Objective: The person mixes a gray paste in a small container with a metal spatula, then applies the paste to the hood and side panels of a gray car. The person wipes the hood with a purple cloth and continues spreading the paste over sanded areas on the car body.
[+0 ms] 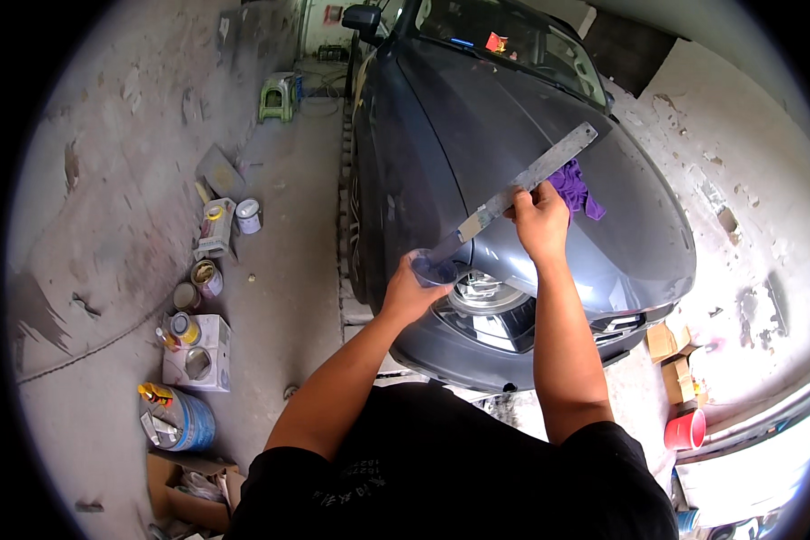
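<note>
My left hand (408,294) is wrapped round a small clear plastic cup (433,270) with bluish liquid in it, held just in front of the car's headlight (486,295). In my right hand (541,220) is a long flat metal ruler (558,155), gripped near its middle and slanting down to the left. Its lower end dips into the cup; how deep it goes I cannot tell. Beyond my right hand a crumpled purple cloth (576,191) lies on the bonnet of the dark grey car (504,108).
Along the left wall stand paint cans (248,216), a white box (214,355) with cans on it, a blue bucket (193,421) and an open carton (162,481). A green stool (277,97) is farther back. At right are cardboard boxes (678,382) and a red bucket (686,430).
</note>
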A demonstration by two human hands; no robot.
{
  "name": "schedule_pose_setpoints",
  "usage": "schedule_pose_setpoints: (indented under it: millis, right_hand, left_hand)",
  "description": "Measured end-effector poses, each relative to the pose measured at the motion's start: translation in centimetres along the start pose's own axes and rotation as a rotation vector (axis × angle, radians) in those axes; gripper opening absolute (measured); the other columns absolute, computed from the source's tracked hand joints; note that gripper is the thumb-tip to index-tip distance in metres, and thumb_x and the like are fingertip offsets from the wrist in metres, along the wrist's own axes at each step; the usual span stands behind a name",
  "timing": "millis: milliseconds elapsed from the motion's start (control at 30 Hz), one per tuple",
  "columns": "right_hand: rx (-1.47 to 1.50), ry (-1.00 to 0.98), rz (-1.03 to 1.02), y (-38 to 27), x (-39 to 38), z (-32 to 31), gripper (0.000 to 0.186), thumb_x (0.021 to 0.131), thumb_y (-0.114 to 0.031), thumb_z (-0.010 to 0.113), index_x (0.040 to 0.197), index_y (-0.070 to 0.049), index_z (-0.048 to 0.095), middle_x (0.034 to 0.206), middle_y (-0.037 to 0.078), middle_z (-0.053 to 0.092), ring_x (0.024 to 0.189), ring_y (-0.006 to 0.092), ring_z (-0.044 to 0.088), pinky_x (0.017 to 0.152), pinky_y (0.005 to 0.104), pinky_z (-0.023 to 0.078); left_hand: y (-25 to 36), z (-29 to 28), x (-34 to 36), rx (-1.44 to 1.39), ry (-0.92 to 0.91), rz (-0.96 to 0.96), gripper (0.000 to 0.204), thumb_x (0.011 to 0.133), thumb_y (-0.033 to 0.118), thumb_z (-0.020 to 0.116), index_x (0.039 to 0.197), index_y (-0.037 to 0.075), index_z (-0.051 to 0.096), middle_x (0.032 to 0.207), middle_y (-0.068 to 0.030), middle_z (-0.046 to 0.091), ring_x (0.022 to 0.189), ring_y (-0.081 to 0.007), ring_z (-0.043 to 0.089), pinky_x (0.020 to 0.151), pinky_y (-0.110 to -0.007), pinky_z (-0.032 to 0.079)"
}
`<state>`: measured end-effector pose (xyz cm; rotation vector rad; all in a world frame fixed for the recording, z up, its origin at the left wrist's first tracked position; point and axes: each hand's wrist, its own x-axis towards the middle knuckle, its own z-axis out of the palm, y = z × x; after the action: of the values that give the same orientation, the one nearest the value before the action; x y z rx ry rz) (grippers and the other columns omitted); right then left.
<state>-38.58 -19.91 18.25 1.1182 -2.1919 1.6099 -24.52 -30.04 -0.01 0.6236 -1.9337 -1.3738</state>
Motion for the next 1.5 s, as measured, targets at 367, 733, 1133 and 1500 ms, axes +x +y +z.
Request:
schedule_pose_setpoints:
  millis: [367,733,1133,1500]
  right_hand:
    - [0.425,-0.137,0.184,2.7,0.2,0.6,0.011,0.096,-0.011,0.056,0.096,-0.001,0.06,0.083,0.006,0.065,0.066,0.0116,0.06,0.062,0.0257,0.047]
    - [0.71,-0.202,0.443,1.5,1.6,9.3,0.01,0.098,-0.014,0.055,0.098,-0.005,0.058,0.084,0.007,0.067,0.071,0.0136,0.062,0.066,0.0276,0.048]
    - [0.352,-0.579,0.011,-12.6,3.0,30.6,0.01,0.095,-0.011,0.062,0.096,-0.001,0.061,0.08,0.004,0.065,0.072,0.0105,0.059,0.067,0.0258,0.048]
    - [0.229,-0.668,-0.163,-9.2,11.0,47.6,0.031,0.085,-0.014,0.074,0.11,-0.001,0.06,0.089,0.014,0.071,0.073,0.0201,0.068,0.067,0.0294,0.053]
  left_hand:
    - [0.1,-2.2,0.1,-0.025,0.122,0.084,0.084,0.069,0.027,0.086,0.133,0.0,0.041,0.122,-0.0172,0.06,0.112,-0.0276,0.061,0.096,-0.036,0.047]
    - [-2.0,-11.0,2.8,-0.052,0.188,0.106,0.084,0.068,0.016,0.088,0.134,0.001,0.04,0.123,-0.014,0.058,0.114,-0.0248,0.059,0.097,-0.036,0.047]
    - [-6.4,-30.4,9.3,-0.117,0.138,0.019,0.081,0.064,0.011,0.086,0.132,0.007,0.044,0.122,-0.013,0.059,0.113,-0.0287,0.059,0.096,-0.037,0.046]
    - [-14.6,-37.0,20.5,-0.068,-0.183,-0.097,0.082,0.06,0.019,0.089,0.127,0.005,0.045,0.119,-0.0128,0.056,0.112,-0.0281,0.057,0.095,-0.039,0.045]
